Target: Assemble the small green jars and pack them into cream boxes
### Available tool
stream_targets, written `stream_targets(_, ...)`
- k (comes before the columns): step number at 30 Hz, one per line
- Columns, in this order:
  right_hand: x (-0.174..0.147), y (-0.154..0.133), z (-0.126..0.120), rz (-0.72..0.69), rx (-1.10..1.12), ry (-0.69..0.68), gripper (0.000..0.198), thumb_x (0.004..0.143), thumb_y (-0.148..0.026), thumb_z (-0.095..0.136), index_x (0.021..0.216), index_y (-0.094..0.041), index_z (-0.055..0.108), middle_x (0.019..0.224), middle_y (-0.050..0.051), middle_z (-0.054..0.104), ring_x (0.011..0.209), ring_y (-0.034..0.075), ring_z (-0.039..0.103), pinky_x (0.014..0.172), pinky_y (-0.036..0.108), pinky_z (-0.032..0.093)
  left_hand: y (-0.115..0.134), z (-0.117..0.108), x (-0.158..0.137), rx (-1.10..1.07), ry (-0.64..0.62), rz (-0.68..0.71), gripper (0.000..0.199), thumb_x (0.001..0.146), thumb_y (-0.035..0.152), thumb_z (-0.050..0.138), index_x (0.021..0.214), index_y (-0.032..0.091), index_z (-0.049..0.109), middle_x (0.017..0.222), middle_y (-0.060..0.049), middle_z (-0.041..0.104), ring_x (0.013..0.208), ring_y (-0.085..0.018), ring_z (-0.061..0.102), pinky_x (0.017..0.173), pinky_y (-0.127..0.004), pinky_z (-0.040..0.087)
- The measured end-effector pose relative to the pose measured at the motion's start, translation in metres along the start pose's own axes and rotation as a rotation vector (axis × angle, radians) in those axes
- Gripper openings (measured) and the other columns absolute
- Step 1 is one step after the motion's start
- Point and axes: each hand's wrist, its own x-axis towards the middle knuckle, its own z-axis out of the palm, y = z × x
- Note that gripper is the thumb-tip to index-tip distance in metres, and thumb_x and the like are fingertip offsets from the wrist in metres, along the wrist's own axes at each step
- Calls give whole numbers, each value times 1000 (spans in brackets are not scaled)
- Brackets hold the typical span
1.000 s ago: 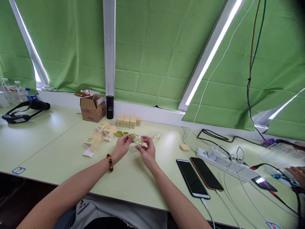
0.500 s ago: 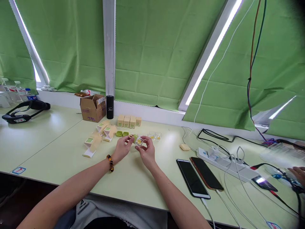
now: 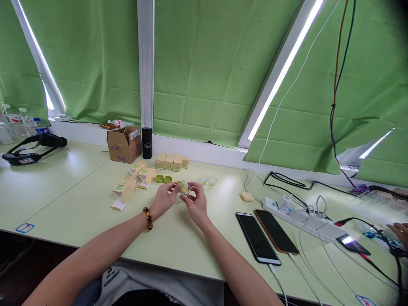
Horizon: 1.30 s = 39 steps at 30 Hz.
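My left hand pinches a small green cap, and a tan ring shows by its fingertips. My right hand grips a small clear cup with something yellow inside. Cap and cup are up against each other above the table; whether they are joined I cannot tell. Two more green caps lie just beyond my left hand. Past my right fingers stand two similar clear cups with yellow bits in them. Opened tan cartons lie to the left.
Several closed tan boxes stand at the back, near a black tumbler and a cardboard box. To the right lie two phones, a power strip with cables and a tan lump. Another person's hand shows at the right edge.
The green cap has tilted and shifted slightly against the clear cup between my fingers. Both hands stay in nearly the same place.
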Motion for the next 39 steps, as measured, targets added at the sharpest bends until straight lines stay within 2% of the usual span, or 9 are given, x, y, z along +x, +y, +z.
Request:
stream_targets(5, 0, -2, 1, 9, 21, 12, 45, 72, -25, 79, 112, -28, 57, 123, 6, 58, 107, 21, 59, 78, 36, 63, 4, 0, -1, -66, -52, -11, 39, 97, 51, 55, 111, 18, 70, 109, -9, 75, 97, -22, 70, 85, -34, 54)
stream_targets(9, 0, -3, 2, 15, 54, 31, 45, 74, -29, 81, 112, -28, 56, 124, 6, 57, 109, 22, 60, 81, 37, 63, 5, 2, -5, -151, -71, -100, 54, 91, 48, 67, 135, 21, 51, 112, -10, 72, 100, -23, 70, 83, -35, 55)
stream_targets(15, -1, 0, 2, -3, 57, 40, 44, 78, -32, 79, 113, -28, 53, 121, 5, 55, 109, 21, 60, 83, 37, 63, 2, 7, -6, -219, -72, -89, 56, 87, 40, 73, 130, 23, 42, 113, -9, 70, 103, -21, 69, 88, -36, 54)
stream_targets(19, -2, -1, 4, -36, 52, 21, 46, 78, -29, 80, 114, -28, 52, 123, 6, 54, 111, 21, 59, 88, 38, 62, 0, 7, -4, -262, -54, -56, 52, 88, 39, 73, 125, 21, 41, 110, -9, 70, 98, -20, 70, 87, -37, 54)
stream_targets(24, -3, -11, 3, -79, 93, -42, 44, 82, -29, 77, 118, -29, 51, 131, 8, 53, 114, 22, 60, 90, 38, 60, -2, 5, -1, -303, 0, -17, 43, 90, 42, 69, 118, 21, 44, 113, -10, 67, 102, -20, 68, 87, -35, 53)
stream_targets(32, -4, -23, -2, -73, 35, -81, 47, 93, -41, 66, 137, -31, 51, 134, 8, 58, 117, 22, 58, 97, 41, 57, -3, 2, 2, -289, -50, 47, 36, 92, 43, 67, 117, 21, 52, 123, -11, 62, 107, -20, 64, 89, -34, 53)
stream_targets(39, -3, -18, -2, -68, 61, -130, 41, 91, -39, 67, 131, -31, 58, 127, 8, 60, 108, 22, 60, 97, 42, 57, -8, 0, 4, -265, -53, 44, 36, 91, 44, 68, 117, 21, 62, 121, -12, 66, 104, -22, 67, 88, -37, 56)
